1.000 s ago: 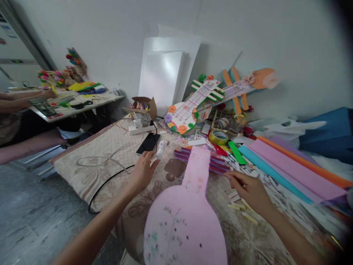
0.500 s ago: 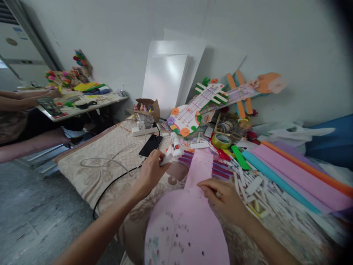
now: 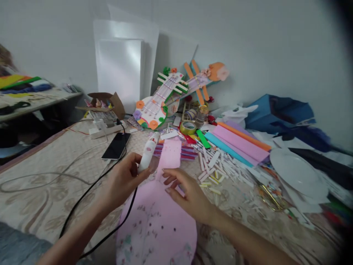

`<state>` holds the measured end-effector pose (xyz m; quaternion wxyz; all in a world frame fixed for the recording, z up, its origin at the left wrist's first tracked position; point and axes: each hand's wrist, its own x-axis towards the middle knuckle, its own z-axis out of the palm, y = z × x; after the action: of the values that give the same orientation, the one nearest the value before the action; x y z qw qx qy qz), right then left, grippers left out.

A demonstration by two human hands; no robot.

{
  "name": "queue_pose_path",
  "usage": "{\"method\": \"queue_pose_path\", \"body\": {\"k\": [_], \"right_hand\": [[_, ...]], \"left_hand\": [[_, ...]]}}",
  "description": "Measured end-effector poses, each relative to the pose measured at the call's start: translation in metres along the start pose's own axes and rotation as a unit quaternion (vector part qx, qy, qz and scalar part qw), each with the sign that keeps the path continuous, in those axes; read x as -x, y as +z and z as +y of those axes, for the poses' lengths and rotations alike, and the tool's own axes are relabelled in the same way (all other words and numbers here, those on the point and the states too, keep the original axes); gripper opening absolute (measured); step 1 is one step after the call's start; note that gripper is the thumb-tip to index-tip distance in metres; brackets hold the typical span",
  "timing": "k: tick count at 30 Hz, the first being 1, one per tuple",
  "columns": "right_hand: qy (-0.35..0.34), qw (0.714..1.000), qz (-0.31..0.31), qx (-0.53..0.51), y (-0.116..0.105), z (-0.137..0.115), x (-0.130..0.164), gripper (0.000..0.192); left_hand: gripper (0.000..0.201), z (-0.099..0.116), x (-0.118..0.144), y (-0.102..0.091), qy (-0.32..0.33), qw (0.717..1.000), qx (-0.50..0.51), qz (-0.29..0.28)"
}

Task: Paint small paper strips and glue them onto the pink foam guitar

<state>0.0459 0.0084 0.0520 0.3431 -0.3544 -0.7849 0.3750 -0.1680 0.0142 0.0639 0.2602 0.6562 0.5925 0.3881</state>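
The left hand (image 3: pixel 124 180) is wrapped around a white glue gun (image 3: pixel 147 152), holding it tilted with its nozzle pointing up and away, and a black cord (image 3: pixel 91 191) trails from it toward the person across the patterned cloth (image 3: pixel 41 191) on the table. The right hand (image 3: pixel 184 193) is empty, its fingers spread loosely, and rests on the pink guitar-shaped foam cutout (image 3: pixel 157 221) just where the neck meets the round body. Beyond the neck lie purple strips (image 3: pixel 190 152), with scattered white sticks (image 3: pixel 213 162), a roll of tape (image 3: pixel 188 127), a black phone (image 3: pixel 116 145) and a decorated paper guitar (image 3: pixel 157 103) farther back.
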Motion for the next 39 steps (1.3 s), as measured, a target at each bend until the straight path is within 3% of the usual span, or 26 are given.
{"method": "queue_pose_path", "body": {"k": [4,9,13,17,22,33,39], "right_hand": [[0.052,0.993,0.075,0.080,-0.050,0.036,0.022,0.021],[0.134,0.961,0.199,0.136,-0.129,0.078,0.046,0.022],[0.168,0.951,0.210,0.152,-0.157,0.093,0.064,0.030],[0.180,0.953,0.155,0.189,-0.149,0.096,0.069,0.024],[0.170,0.950,0.093,0.246,-0.128,0.098,0.055,0.018],[0.219,0.868,0.085,0.437,-0.090,0.101,0.014,0.015],[0.235,0.863,0.084,0.440,-0.086,0.107,0.015,0.012]], "left_hand": [[0.027,-0.012,-0.006,0.002,-0.017,0.997,0.068,-0.041],[0.030,-0.020,-0.016,0.007,-0.034,0.986,0.124,-0.111],[0.029,-0.024,-0.024,0.011,-0.037,0.979,0.151,-0.133],[0.028,-0.027,-0.032,0.016,-0.045,0.975,0.180,-0.123],[0.027,-0.030,-0.040,0.019,-0.052,0.971,0.203,-0.117],[0.028,-0.035,-0.046,0.024,-0.060,0.965,0.236,-0.103],[0.028,-0.041,-0.047,0.025,-0.054,0.965,0.238,-0.096]]}}
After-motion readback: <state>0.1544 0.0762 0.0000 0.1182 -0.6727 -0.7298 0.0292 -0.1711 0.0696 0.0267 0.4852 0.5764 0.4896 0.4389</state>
